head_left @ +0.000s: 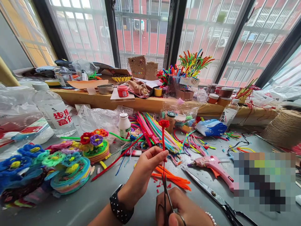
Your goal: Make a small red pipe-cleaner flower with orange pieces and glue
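Note:
My left hand [148, 164], with a dark dotted watch band at the wrist, pinches the stem of a red pipe cleaner flower [164, 123]. The flower head points up and the stem hangs down below my fingers. In my right hand [180, 204] is a small pair of scissors [165, 191], my fingers in its handles and its blades pointing up at the stem's lower end. Whether the blades touch the stem I cannot tell. Small red clippings [158, 185] and a bundle of orange pipe cleaners [172, 178] lie on the table just behind.
A pink glue gun [213, 168] and large scissors [211, 191] lie at the right. Finished pipe cleaner flowers [68, 163] crowd the left. Behind are loose pipe cleaners [152, 128], a white bottle [124, 126], a water bottle [55, 110] and a twine spool [283, 128].

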Demonstrator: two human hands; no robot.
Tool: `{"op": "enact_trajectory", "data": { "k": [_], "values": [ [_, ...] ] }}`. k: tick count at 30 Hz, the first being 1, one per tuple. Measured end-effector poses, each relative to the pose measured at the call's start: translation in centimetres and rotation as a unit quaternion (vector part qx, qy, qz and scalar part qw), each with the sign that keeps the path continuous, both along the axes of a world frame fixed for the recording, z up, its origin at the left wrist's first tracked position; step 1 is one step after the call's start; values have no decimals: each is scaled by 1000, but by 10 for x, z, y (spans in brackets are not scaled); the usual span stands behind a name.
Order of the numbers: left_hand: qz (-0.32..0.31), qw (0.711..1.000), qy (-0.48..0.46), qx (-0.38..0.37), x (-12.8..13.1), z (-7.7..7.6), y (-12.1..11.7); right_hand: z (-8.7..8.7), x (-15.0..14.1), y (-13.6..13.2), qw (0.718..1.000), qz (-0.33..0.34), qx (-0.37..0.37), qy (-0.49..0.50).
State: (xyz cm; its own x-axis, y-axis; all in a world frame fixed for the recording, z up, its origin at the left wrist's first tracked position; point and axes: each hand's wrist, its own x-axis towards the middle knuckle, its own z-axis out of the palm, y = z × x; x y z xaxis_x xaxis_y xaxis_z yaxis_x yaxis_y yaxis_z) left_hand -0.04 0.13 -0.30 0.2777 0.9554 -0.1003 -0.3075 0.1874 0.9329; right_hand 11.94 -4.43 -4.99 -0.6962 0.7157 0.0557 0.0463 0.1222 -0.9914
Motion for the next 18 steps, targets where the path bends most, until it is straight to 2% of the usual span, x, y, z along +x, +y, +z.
{"op": "enact_trajectory", "data": {
  "k": [4,10,18],
  "values": [
    [1,1000,-2,-9,0,2,0,-5,-2,2,1000,-25,11,-4],
    [19,1000,-11,-15,0,-1,2,-15,-3,10,997,-3,71,-5],
    [47,998,-43,-16,0,-6,4,-24,-1,13,996,-21,69,-57]
  ]
}}
